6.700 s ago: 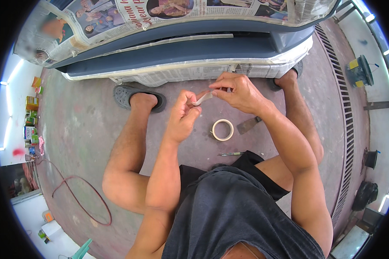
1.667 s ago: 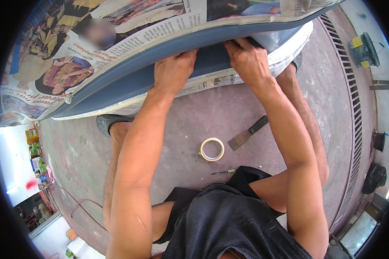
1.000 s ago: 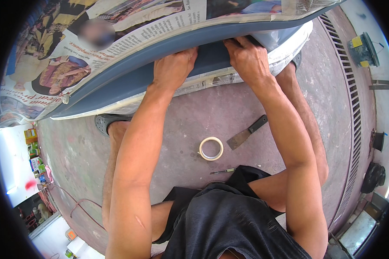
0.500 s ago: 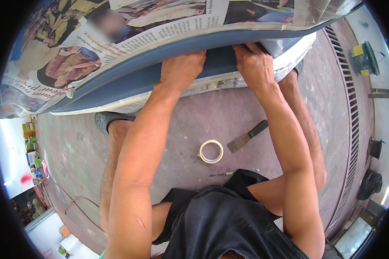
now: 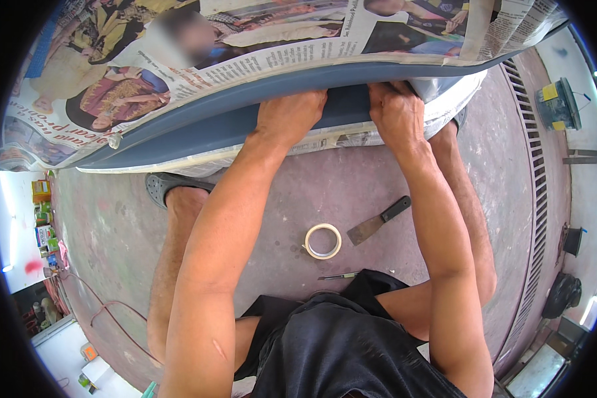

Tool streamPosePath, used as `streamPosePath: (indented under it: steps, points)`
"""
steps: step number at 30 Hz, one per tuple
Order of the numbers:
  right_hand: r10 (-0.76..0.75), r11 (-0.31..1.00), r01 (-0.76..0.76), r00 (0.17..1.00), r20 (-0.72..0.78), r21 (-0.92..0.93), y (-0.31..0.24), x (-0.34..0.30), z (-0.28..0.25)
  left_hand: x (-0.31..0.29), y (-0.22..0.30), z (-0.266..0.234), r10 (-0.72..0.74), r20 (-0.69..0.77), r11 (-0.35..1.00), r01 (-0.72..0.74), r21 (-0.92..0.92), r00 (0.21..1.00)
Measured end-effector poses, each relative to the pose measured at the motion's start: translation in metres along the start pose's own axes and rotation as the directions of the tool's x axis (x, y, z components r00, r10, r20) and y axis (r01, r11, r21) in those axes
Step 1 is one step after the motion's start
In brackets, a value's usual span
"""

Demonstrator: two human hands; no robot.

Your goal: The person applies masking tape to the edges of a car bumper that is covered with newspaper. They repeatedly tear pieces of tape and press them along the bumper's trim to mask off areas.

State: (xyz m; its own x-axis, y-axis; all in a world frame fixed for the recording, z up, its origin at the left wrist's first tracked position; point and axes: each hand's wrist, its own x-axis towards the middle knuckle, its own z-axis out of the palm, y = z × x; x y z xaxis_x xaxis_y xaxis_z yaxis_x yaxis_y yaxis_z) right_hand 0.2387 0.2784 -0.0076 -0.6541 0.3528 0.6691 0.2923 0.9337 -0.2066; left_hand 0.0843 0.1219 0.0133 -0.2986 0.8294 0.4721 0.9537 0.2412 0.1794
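A blue-grey vehicle body panel (image 5: 199, 127), masked with newspaper (image 5: 245, 53) above and more paper and tape below, curves across the top of the view. My left hand (image 5: 292, 114) is curled in the recess beneath the panel's upper lip, its fingertips hidden there. To its right, my right hand (image 5: 398, 118) is bent closed in the same recess, near the panel's right end. Whatever either hand pinches is out of sight. Between my forearms, a roll of masking tape (image 5: 339, 247) lies on the floor beside a black-handled putty knife (image 5: 371, 229).
A slim cutter knife (image 5: 338, 276) rests on the floor by my dark shorts. A floor grating (image 5: 536, 152) runs along the right side, with a bucket (image 5: 558, 106) beyond it. A reddish hose (image 5: 106, 305) trails at left, near several small boxes (image 5: 42, 212).
The whole view has shifted slightly, showing more newspaper at the top. Both hands stay under the lip, appearing slightly lower and farther right in the picture.
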Motion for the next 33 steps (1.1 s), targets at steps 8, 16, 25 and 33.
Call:
streamPosePath:
  steps: [8,16,25,33]
  points:
    - [0.070,0.997,-0.072,0.994,0.078,0.025,-0.0024,-0.0007,-0.0008,-0.0010,0.0008,0.0003,-0.024,0.022,1.000,0.024,-0.019,0.999]
    - [0.030,0.999,-0.030,0.999,-0.012,0.013,0.0006,-0.0017,0.0034,-0.0018,-0.0015,0.0033,-0.048,0.076,0.999,0.049,-0.020,0.996]
    - [0.069,0.997,-0.069,0.998,-0.004,0.029,-0.0059,0.0027,0.0001,0.0016,-0.0012,0.0006,-0.016,0.005,0.999,0.016,-0.038,1.000]
    - [0.064,0.998,-0.064,0.997,-0.030,-0.003,-0.0023,0.0021,0.0076,0.0010,0.0014,0.0035,-0.067,0.000,0.997,0.066,-0.040,0.998]
